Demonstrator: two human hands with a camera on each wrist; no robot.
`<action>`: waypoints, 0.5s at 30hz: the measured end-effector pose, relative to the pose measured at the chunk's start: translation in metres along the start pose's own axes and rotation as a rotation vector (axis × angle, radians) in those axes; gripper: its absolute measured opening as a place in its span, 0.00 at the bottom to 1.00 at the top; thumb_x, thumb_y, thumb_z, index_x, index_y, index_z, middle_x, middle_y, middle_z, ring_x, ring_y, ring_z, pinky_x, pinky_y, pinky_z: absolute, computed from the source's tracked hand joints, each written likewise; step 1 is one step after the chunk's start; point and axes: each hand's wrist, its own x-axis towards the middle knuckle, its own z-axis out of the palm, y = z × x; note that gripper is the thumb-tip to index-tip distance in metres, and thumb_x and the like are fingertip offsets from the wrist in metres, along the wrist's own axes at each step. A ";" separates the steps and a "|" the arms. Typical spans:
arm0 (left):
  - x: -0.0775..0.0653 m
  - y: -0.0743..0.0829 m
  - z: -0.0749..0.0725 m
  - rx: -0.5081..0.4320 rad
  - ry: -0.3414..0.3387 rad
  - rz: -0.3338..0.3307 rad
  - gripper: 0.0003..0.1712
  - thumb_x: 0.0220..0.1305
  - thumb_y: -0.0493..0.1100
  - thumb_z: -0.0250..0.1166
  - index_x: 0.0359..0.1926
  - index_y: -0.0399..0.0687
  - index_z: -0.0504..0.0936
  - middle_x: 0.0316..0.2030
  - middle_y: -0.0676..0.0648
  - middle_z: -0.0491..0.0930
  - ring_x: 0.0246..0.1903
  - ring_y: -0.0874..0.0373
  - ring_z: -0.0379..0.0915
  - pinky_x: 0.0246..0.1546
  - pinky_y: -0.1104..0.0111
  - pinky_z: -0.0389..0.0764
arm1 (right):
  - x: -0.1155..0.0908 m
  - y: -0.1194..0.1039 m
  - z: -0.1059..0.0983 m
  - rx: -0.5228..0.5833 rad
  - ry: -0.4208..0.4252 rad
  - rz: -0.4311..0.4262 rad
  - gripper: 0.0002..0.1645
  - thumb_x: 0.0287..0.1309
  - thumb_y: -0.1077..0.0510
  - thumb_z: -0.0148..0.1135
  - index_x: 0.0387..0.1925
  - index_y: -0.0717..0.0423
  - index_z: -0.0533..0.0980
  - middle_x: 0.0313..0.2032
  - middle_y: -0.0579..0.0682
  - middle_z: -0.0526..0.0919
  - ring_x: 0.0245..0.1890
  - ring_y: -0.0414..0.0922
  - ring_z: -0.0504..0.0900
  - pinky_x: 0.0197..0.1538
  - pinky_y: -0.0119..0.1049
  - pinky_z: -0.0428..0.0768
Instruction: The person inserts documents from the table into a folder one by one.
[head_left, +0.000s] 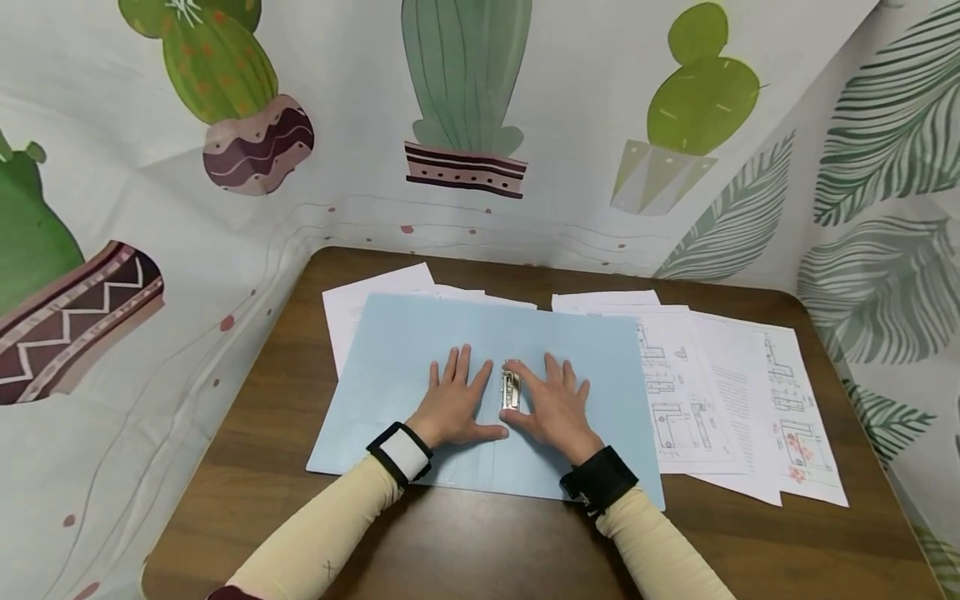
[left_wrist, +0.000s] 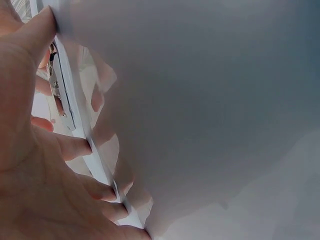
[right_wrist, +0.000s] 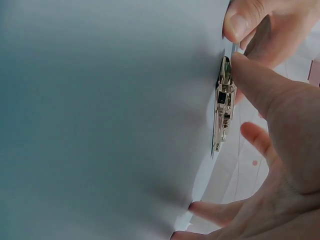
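A light blue folder (head_left: 420, 333) lies opened flat on the table, with a silver metal clip (head_left: 511, 392) fixed near its middle. My left hand (head_left: 452, 408) rests on the folder left of the clip, fingers spread and straight. Its thumb (left_wrist: 42, 32) reaches toward the clip's near end. Over the clip's right side is my right hand (head_left: 557, 412), thumb and index finger at its two ends. In the right wrist view the thumb (right_wrist: 255, 77) is right at one end of the clip, while the index finger arches beside it. The other right fingertips touch the folder.
Printed sheets with technical drawings (head_left: 705, 400) fan out from under the folder's right side. More white papers (head_left: 348, 312) stick out behind its upper left edge. All lie on a brown wooden table (head_left: 255, 433), against a cactus-patterned cloth (head_left: 352, 167).
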 end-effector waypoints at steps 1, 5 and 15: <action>0.000 0.000 0.000 -0.002 0.003 0.003 0.65 0.53 0.79 0.67 0.80 0.46 0.58 0.79 0.28 0.43 0.78 0.31 0.36 0.70 0.32 0.49 | 0.000 0.000 0.000 0.006 0.002 -0.012 0.44 0.51 0.37 0.78 0.69 0.30 0.71 0.74 0.72 0.59 0.72 0.79 0.51 0.60 0.85 0.50; -0.001 -0.002 0.001 -0.010 0.017 0.014 0.65 0.53 0.78 0.67 0.80 0.46 0.58 0.79 0.27 0.43 0.78 0.30 0.37 0.70 0.32 0.49 | -0.002 -0.001 -0.001 0.049 0.012 -0.043 0.35 0.53 0.39 0.78 0.63 0.32 0.76 0.74 0.71 0.60 0.71 0.82 0.49 0.58 0.87 0.47; -0.002 -0.002 0.002 -0.017 0.033 0.020 0.65 0.52 0.78 0.68 0.80 0.45 0.59 0.78 0.27 0.44 0.78 0.29 0.37 0.69 0.31 0.49 | -0.003 0.000 -0.001 0.062 0.029 -0.075 0.22 0.58 0.37 0.73 0.53 0.33 0.81 0.73 0.69 0.64 0.71 0.83 0.50 0.56 0.88 0.48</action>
